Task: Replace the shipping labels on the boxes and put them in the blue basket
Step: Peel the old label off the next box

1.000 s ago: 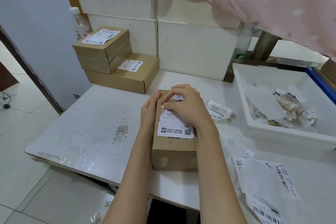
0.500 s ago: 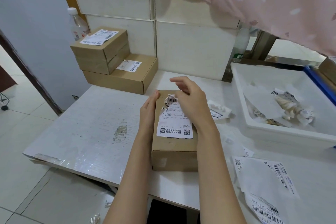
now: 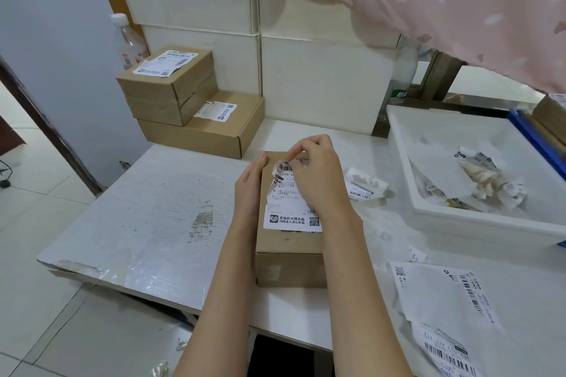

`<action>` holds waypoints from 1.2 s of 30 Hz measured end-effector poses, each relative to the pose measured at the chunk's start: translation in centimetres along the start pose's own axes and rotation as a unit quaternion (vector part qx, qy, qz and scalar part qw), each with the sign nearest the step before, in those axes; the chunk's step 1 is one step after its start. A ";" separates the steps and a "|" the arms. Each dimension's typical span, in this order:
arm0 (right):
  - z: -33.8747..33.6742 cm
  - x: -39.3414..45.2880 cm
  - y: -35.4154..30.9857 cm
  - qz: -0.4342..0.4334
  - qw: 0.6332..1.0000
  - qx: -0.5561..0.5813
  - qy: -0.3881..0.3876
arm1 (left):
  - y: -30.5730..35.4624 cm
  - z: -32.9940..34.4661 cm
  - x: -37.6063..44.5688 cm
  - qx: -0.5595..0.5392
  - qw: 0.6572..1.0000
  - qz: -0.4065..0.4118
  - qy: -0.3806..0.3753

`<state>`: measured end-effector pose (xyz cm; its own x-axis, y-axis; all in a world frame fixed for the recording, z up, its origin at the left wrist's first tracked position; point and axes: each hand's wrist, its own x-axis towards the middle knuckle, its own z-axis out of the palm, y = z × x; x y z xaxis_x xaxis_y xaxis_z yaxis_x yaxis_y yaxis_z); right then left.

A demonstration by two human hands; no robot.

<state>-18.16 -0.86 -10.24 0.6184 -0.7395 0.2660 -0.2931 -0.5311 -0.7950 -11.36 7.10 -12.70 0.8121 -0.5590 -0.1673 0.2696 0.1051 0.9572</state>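
Your right hand (image 3: 318, 180) pinches the curled, wrinkled far edge of the shipping label (image 3: 289, 208) between thumb and bent fingertips. Your left hand (image 3: 249, 185) lies with straight fingers together, flat against the left side of the cardboard box (image 3: 289, 257). This box sits mid-table on the scuffed white tabletop (image 3: 147, 223). A crumpled label (image 3: 364, 185) lies just right of it, near the white tray (image 3: 459, 220).

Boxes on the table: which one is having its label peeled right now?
The box nearest the camera, held between both hands. Its label is lifted and crumpled at the far end; the two stacked boxes by the wall sit untouched.
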 end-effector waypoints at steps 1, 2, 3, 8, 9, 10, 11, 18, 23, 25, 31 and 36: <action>0.0 0.0 0.0 0.000 1.000 -0.003 0.001 | 0.0 0.0 0.0 -0.002 1.000 0.001 0.000; -0.1 0.0 -0.1 0.001 1.000 -0.004 -0.001 | 0.1 0.0 -0.1 -0.004 1.000 0.005 0.000; -0.3 0.0 -0.1 0.003 1.000 0.000 -0.004 | -0.1 0.0 0.1 0.000 1.000 0.009 -0.006; -1.0 -0.4 -0.3 0.002 0.999 0.048 -0.007 | -0.2 0.0 0.1 -0.001 1.000 0.019 -0.007; -1.0 -0.5 -0.4 -0.004 0.999 0.043 -0.008 | -0.3 0.0 0.2 -0.001 1.000 0.017 -0.009; -0.9 -0.5 -0.3 -0.010 0.999 0.035 -0.009 | 0.0 0.1 0.0 -0.001 1.000 0.017 -0.004; -0.8 -0.5 -0.3 -0.013 0.999 0.027 -0.009 | -0.2 0.1 0.2 0.007 1.000 0.017 -0.005; -0.9 -0.3 -0.3 0.003 1.000 0.000 -0.012 | 0.0 0.1 0.2 0.010 1.000 -0.007 0.006; -1.1 -0.5 -0.3 0.005 1.000 0.027 -0.011 | -0.1 0.2 0.3 0.021 1.000 -0.003 -0.004; -1.1 -0.7 -0.4 -0.012 0.999 0.039 -0.011 | -0.3 0.0 0.4 0.026 1.000 -0.002 0.006; -1.7 -0.6 0.4 0.020 0.999 -0.014 0.033 | 0.2 0.2 -0.2 0.014 1.000 -0.008 0.012; -2.7 -0.7 0.9 0.058 0.996 0.069 -0.019 | 0.1 0.1 -0.1 0.018 1.000 -0.010 0.021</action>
<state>-20.81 -1.93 -9.67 0.6147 -0.7745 0.1495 -0.2632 -0.3800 -0.8867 -11.48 7.12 -12.55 0.8280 -0.5259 -0.1946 0.2674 0.0652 0.9614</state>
